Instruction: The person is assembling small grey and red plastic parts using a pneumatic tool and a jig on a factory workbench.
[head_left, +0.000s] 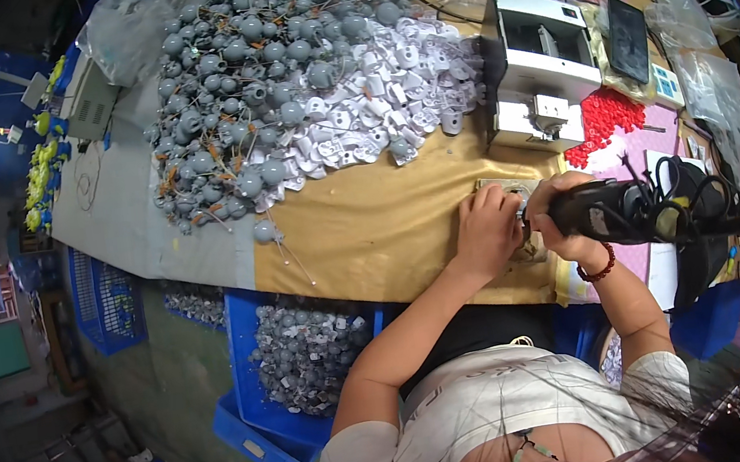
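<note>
My left hand (487,227) rests over a small metal-looking fixture (534,252) at the table's front edge. Its fingers are bent and closed; whatever they pinch is hidden beneath them. Close beside it, my right hand (559,217) wraps round a black cylindrical power tool (593,209), which looks like an electric screwdriver. The tool's tip, between the two hands, cannot be made out. A single grey ball-shaped part (266,233) with thin wires lies on the yellow cloth (369,222) to the left.
Grey wired parts (232,109) and white plastic parts (371,100) are heaped at the back. A white machine (540,68) stands beyond my hands, with red pieces (603,121) and a phone (628,40) to its right. Below the left edge, a blue crate (242,360) holds more parts.
</note>
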Motion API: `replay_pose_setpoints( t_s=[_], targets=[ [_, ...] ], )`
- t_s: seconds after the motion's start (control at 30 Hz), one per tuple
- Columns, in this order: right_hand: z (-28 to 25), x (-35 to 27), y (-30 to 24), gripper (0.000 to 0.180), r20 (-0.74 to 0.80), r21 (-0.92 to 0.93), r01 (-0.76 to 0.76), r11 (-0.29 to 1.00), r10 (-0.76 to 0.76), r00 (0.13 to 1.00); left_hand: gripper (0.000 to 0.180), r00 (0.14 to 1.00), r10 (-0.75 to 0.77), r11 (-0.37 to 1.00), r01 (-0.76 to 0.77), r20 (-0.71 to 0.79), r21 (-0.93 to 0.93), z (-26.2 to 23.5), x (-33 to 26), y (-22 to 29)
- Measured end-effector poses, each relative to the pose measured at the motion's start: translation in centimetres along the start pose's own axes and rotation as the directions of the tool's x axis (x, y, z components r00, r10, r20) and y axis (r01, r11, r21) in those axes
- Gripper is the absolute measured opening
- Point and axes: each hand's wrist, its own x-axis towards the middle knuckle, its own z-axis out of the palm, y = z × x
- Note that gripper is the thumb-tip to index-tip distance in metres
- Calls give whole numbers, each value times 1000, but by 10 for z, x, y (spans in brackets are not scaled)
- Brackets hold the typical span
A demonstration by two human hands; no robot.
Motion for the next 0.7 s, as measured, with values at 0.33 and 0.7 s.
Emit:
replay_pose_setpoints(
  t_s=[0.33, 0.7],
  targets=[
    [-35, 31, -24, 23, -501, 70, -317, 946, 308, 809, 46, 986, -165, 986, 164, 35, 11, -9, 1, 10],
    [-63, -22, 7, 28, -403, -489, -326, 809, 122, 907, 36, 999, -29, 999, 29, -17, -42, -5, -9, 7]
  ],
)
